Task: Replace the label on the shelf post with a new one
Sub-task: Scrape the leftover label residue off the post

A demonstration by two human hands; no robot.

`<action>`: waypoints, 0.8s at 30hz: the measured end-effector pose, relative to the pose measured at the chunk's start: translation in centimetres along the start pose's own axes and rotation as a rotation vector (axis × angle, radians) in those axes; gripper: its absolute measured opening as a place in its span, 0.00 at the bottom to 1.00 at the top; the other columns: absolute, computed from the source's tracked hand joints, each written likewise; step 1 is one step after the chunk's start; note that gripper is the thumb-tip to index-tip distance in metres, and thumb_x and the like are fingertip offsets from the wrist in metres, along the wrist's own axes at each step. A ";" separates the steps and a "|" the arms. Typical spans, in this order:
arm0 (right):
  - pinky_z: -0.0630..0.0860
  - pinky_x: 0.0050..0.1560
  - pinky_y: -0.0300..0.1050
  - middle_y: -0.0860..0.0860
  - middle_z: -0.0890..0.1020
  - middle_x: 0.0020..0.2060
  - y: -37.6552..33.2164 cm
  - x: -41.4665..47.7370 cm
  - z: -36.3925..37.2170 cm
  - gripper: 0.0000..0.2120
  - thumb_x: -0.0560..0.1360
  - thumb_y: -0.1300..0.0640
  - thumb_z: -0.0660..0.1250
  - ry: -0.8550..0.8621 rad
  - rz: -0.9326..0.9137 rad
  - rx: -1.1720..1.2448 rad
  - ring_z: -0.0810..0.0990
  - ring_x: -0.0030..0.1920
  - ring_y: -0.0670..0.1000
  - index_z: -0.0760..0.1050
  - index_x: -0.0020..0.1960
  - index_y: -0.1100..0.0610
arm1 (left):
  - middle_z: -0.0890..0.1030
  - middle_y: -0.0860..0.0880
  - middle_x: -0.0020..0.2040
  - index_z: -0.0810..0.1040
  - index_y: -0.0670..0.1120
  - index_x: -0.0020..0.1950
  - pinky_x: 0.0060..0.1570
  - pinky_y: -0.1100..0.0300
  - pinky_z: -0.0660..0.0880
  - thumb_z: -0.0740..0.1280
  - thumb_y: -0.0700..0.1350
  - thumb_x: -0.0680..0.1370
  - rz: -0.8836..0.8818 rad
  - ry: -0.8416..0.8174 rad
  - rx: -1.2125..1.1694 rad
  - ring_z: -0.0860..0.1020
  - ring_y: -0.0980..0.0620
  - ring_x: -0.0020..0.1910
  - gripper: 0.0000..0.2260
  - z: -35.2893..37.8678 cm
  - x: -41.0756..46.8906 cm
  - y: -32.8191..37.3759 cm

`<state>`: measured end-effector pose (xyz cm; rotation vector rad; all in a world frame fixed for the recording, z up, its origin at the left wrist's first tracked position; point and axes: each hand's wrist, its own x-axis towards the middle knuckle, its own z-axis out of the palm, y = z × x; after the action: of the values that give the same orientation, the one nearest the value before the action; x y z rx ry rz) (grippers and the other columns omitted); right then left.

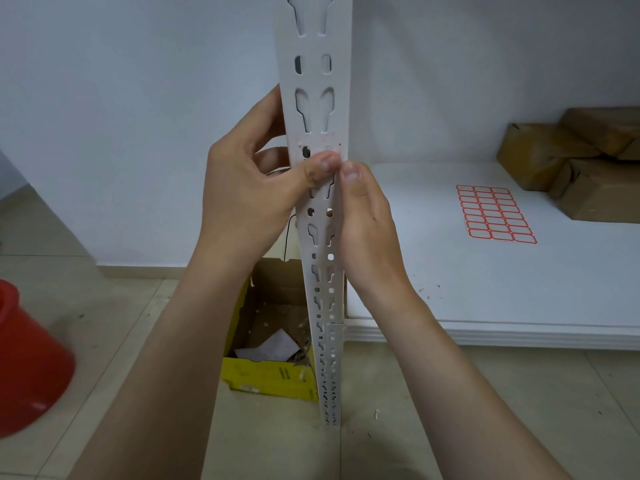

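Two hands hold the shelf post (312,74), the left hand (249,195) wrapped round it, the right hand (367,223) pinching its edge by a tiny red bit of old label (340,144), and leftover sticky stuff there could make a new label peel off.

White shelf (450,271): label sheet (495,213), brown boxes (568,161). Floor (104,299): yellow box (270,375), red bucket (27,358).

The shelf post (317,109) is cropped at the top and partly hides fingers (273,159) of the left hand (249,195).
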<state>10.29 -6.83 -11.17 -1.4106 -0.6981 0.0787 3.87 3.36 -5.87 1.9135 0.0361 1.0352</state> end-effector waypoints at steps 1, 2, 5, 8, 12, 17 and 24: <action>0.80 0.52 0.39 0.45 0.83 0.48 0.0 0.0 0.0 0.16 0.84 0.40 0.51 -0.001 0.000 0.000 0.83 0.50 0.42 0.75 0.56 0.43 | 0.82 0.54 0.63 0.70 0.40 0.78 0.54 0.66 0.82 0.75 0.40 0.78 0.003 -0.013 -0.006 0.84 0.62 0.58 0.29 -0.1 0.0 0.0; 0.80 0.52 0.39 0.45 0.83 0.48 0.0 0.0 0.0 0.16 0.83 0.40 0.51 -0.002 0.002 0.006 0.83 0.50 0.42 0.75 0.56 0.43 | 0.82 0.54 0.64 0.70 0.40 0.78 0.54 0.66 0.82 0.75 0.39 0.78 0.003 -0.025 -0.013 0.84 0.63 0.57 0.30 -0.2 0.0 -0.1; 0.80 0.49 0.37 0.44 0.83 0.46 0.0 0.0 -0.1 0.16 0.83 0.40 0.52 -0.004 0.009 0.033 0.83 0.47 0.39 0.76 0.56 0.45 | 0.81 0.50 0.67 0.65 0.39 0.81 0.57 0.64 0.82 0.73 0.35 0.79 0.013 -0.058 -0.020 0.84 0.62 0.60 0.32 -0.7 0.0 -0.5; 0.81 0.48 0.38 0.43 0.83 0.44 0.1 0.0 0.0 0.15 0.86 0.42 0.53 0.001 0.011 0.038 0.83 0.45 0.38 0.76 0.55 0.46 | 0.77 0.44 0.73 0.62 0.37 0.82 0.59 0.61 0.82 0.71 0.32 0.79 0.012 -0.093 -0.048 0.83 0.61 0.62 0.33 -1.0 0.0 -0.9; 0.81 0.48 0.37 0.38 0.84 0.43 0.2 0.1 0.0 0.15 0.85 0.40 0.52 0.008 0.017 0.015 0.84 0.46 0.39 0.75 0.54 0.43 | 0.73 0.45 0.77 0.60 0.37 0.82 0.63 0.60 0.80 0.68 0.31 0.81 0.013 -0.130 -0.067 0.79 0.57 0.69 0.31 -1.5 0.1 -1.4; 0.80 0.47 0.35 0.43 0.84 0.44 0.2 0.0 0.2 0.18 0.86 0.42 0.52 0.026 0.020 0.012 0.83 0.45 0.37 0.77 0.58 0.50 | 0.75 0.44 0.74 0.64 0.35 0.80 0.62 0.63 0.78 0.67 0.31 0.82 0.023 -0.058 -0.091 0.81 0.59 0.66 0.27 -0.9 -0.2 -2.0; 0.77 0.44 0.29 0.46 0.83 0.44 0.3 0.0 0.2 0.18 0.90 0.48 0.52 0.034 0.023 0.018 0.81 0.42 0.34 0.77 0.62 0.57 | 0.84 0.40 0.64 0.75 0.35 0.74 0.54 0.64 0.81 0.68 0.35 0.83 -0.107 0.128 -0.208 0.85 0.59 0.55 0.19 0.9 -0.9 -2.0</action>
<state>10.33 -6.63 -11.39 -1.4003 -0.6517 0.0785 4.64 3.54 -8.09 1.6390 0.0985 1.0457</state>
